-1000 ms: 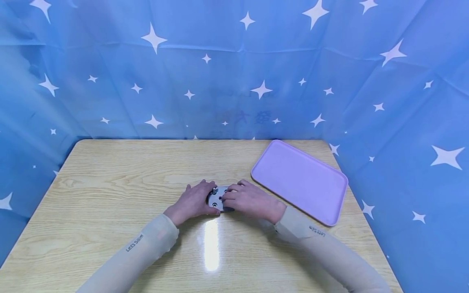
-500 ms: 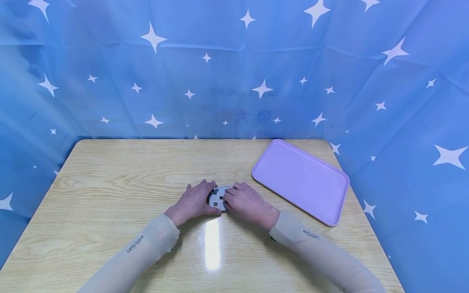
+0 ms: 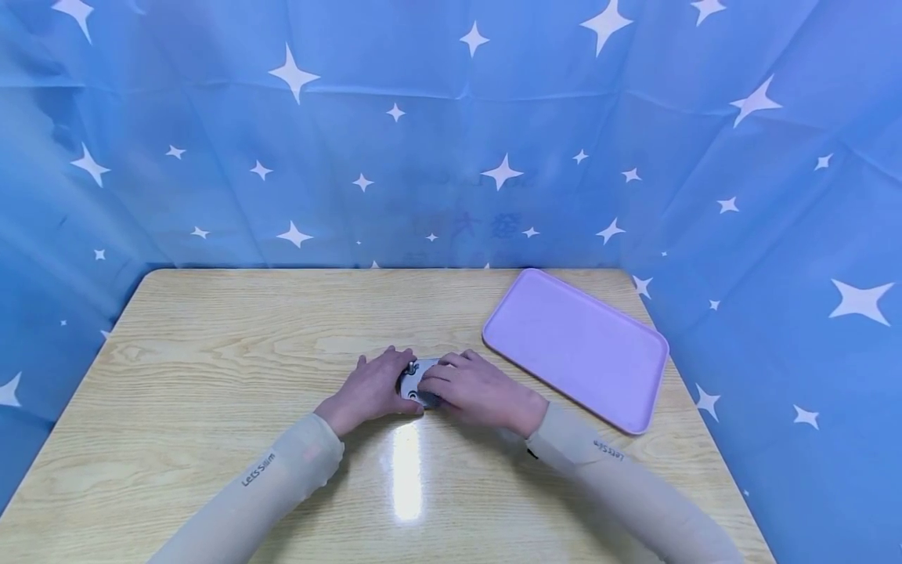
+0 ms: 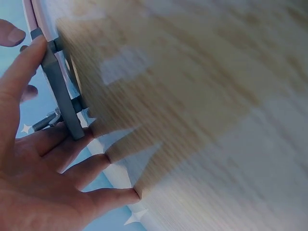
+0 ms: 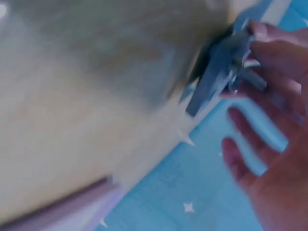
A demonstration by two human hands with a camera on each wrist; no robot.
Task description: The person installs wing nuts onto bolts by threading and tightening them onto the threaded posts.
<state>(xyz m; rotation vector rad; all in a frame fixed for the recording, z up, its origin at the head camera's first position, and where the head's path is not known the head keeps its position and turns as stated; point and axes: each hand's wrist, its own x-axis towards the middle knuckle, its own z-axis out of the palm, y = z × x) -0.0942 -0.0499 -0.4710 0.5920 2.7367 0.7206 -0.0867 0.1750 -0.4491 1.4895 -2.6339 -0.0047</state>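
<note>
A thick grey metal plate (image 3: 411, 385) with holes stands on small dark feet above the wooden table. My left hand (image 3: 376, 389) grips its left side, thumb on the near edge and fingers at the far edge. In the left wrist view, a threaded bolt (image 4: 45, 121) with a small nut-like piece sticks up from the plate's face. My right hand (image 3: 474, 392) is over the plate's right half with bent fingers, covering much of it. The right wrist view is blurred. Thumb and forefinger are close to the plate there; whether they pinch a small part I cannot tell.
A purple tray (image 3: 578, 348) lies at an angle on the table's right side, beyond my right hand. Behind the wooden table (image 3: 232, 329) hangs a blue curtain (image 3: 437, 133) with white stars.
My right hand turned inward over the plate half a second ago, uncovering more of its holes, then turned back. My left hand and the plate stay in place.
</note>
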